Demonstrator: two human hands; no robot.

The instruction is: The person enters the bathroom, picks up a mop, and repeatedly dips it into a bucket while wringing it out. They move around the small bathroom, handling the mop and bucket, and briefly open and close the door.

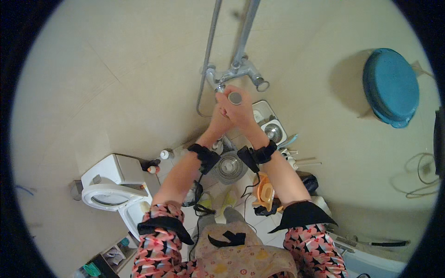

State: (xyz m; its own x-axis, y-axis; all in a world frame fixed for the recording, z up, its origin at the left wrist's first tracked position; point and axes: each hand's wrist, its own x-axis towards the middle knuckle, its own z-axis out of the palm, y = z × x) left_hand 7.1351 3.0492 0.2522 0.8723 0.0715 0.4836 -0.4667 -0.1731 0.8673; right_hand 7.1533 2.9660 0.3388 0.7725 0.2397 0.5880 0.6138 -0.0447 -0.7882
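Note:
My right hand (240, 107) is wrapped around a cylindrical thing, and its round grey end (234, 98) shows above the fingers. Just below and to the left, my left hand (221, 118) presses against the right one; its fingers are partly hidden, so its grip is unclear. Both hands are close to the left end of a chrome wall-mounted shower mixer (233, 73). A metal shower hose (208, 45) loops down left of them, and a metal riser pipe (247, 33) runs up from the mixer. Each wrist wears a black strap with a cable.
Below stand a grey slatted basket (230, 168), a metal rack with containers (266, 111), and an orange plastic stool (266, 191). A toilet (114, 184) is at left, near a white bottle (165, 154). On the right wall hangs a blue basin (393, 87); a washing machine (368, 262) is lower right.

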